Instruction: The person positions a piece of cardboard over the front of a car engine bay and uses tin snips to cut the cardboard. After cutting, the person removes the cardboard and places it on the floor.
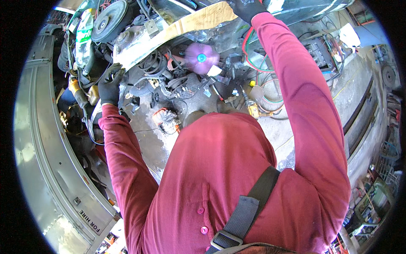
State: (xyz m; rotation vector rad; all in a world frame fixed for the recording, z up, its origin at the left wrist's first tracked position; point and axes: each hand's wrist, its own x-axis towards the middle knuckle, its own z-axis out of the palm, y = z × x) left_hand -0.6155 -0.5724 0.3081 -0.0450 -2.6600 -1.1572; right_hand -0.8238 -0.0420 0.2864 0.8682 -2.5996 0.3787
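A long, slightly curved strip spans the top of the view, whitish at its left end and tan with a woody or papery look toward the right. My left hand, in a dark glove, has its fingers curled at the strip's lower left end, gripping its edge. At the tan far right end is my right hand, also dark-gloved. It touches the strip there, but its fingers are hidden and partly cut off by the upper edge. Beneath the strip lies a metal vehicle body part with hoses and a round black pulley-like disc.
A green-labelled plastic bottle stands among engine parts left. On the floor lie a purple fan-like disc, an orange-and-white tool, a yellow drill-like tool and red and green hoses. A silver vehicle panel borders the left.
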